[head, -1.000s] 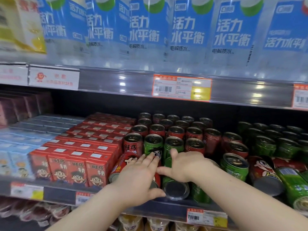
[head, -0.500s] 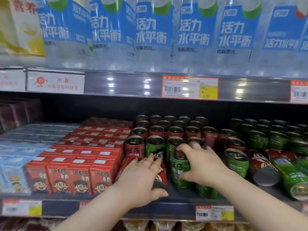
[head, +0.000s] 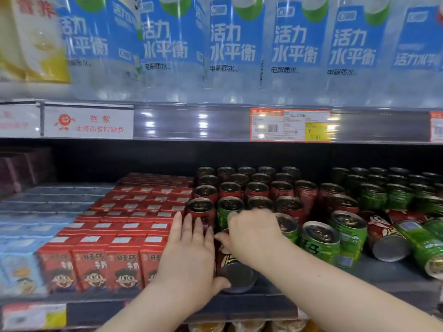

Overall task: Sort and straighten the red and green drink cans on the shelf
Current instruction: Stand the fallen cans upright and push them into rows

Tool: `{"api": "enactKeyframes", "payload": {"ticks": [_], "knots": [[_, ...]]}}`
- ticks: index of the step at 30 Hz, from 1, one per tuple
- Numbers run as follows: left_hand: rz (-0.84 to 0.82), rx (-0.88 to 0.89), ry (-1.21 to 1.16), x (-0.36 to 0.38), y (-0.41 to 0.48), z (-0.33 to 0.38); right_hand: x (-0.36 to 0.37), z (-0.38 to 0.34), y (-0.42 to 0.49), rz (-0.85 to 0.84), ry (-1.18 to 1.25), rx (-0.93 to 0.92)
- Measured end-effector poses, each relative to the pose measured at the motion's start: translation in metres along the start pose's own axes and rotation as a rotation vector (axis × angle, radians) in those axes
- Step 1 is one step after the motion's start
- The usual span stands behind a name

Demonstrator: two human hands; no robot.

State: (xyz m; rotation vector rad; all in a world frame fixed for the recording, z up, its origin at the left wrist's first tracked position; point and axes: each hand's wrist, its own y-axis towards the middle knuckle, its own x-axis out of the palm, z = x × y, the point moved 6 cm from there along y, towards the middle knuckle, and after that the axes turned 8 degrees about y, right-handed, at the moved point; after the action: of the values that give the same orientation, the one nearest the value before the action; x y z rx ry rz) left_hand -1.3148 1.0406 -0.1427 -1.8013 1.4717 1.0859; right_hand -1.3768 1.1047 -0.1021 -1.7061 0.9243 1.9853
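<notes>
red can [head: 239, 275] gripped by right hand [head: 254, 233], left hand [head: 189, 257] flat alongside.

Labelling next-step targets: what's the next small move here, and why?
Probably tip the fallen red can upright. It lies on its side at the shelf front, base toward the camera, with the right hand gripping its far end and the left hand flat against its side. Upright red cans stand behind it.

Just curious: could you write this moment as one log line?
left hand: flat against tipped red can | right hand: grips it | right side: second red can, green can lying down | sorting: unfinished
</notes>
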Motion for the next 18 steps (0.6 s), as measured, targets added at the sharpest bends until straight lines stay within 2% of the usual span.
{"api": "enactKeyframes", "payload": {"ticks": [4,6,9,11,14,16,18], "knots": [[-0.016,0.028,-0.003,0.006,0.001,0.000,0.033,0.012,0.002,-0.325,0.285,0.221],[-0.013,0.047,-0.006,0.007,0.001,0.001,0.042,0.019,-0.001,-0.383,0.467,0.304],[0.010,0.073,-0.011,0.005,-0.001,0.001,0.039,0.025,-0.006,-0.265,0.663,0.346],[0.014,0.099,-0.011,0.003,-0.003,0.000,0.026,0.026,-0.010,-0.093,0.722,0.304],[0.016,0.136,0.009,0.003,-0.003,0.000,0.006,0.020,-0.019,0.103,0.593,0.149],[0.034,0.146,0.018,0.004,-0.003,-0.001,0.000,0.014,-0.023,0.156,0.307,0.073],[0.063,0.142,0.012,0.004,-0.003,-0.001,0.000,0.020,-0.022,0.186,0.029,0.077]]}}
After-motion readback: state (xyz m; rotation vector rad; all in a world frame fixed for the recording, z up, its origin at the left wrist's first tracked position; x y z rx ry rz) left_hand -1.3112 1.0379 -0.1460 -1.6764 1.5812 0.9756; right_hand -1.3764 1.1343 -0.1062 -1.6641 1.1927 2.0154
